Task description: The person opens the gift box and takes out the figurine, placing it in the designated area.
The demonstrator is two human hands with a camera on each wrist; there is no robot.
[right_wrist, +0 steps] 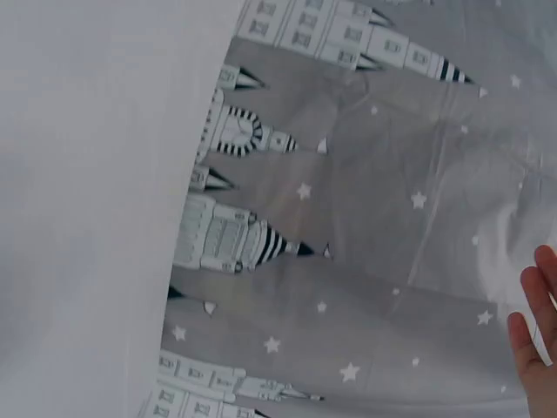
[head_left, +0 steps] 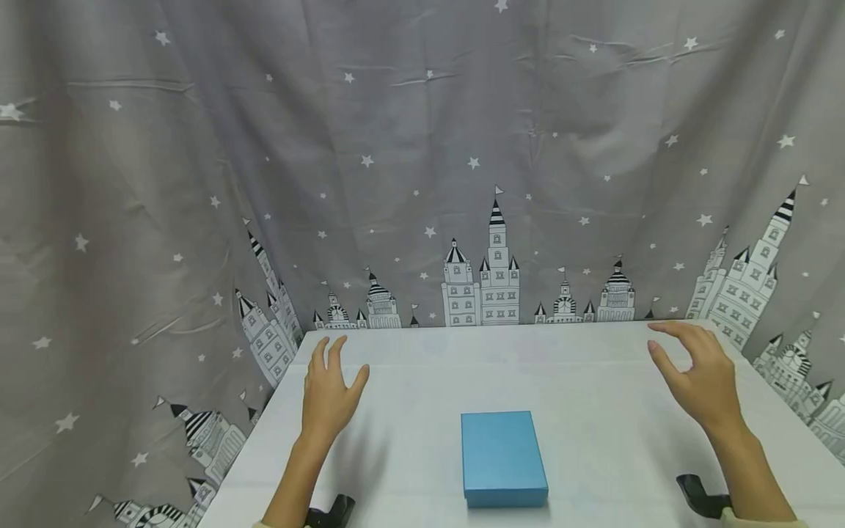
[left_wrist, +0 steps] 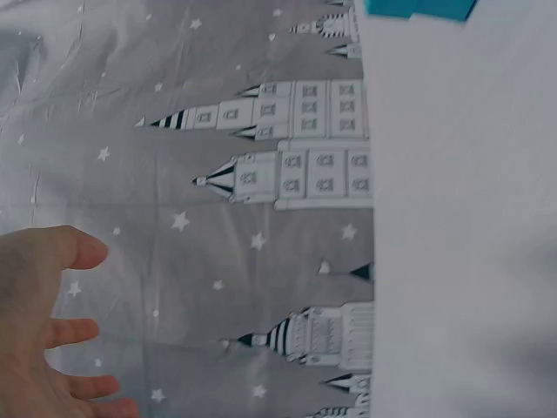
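Note:
A blue box (head_left: 503, 451) with a flat top lies on the white table, near its front and between the two hands. To its left, my left hand (head_left: 328, 396) hovers over the table with fingers spread and nothing held. My right hand (head_left: 703, 378) is raised on the far side of the box, its thumb and fingers apart around bare air. In the left wrist view, the left hand (left_wrist: 43, 326) shows at the lower left, and part of the blue box (left_wrist: 422, 7) appears along the top edge. Fingers of the right hand (right_wrist: 541, 326) enter the right wrist view at the right.
The white table (head_left: 422, 381) reaches back to a grey curtain (head_left: 396, 147) printed with stars and castles, which also hangs along the left and right sides. Black wrist straps or mounts (head_left: 703, 499) sit at both forearms.

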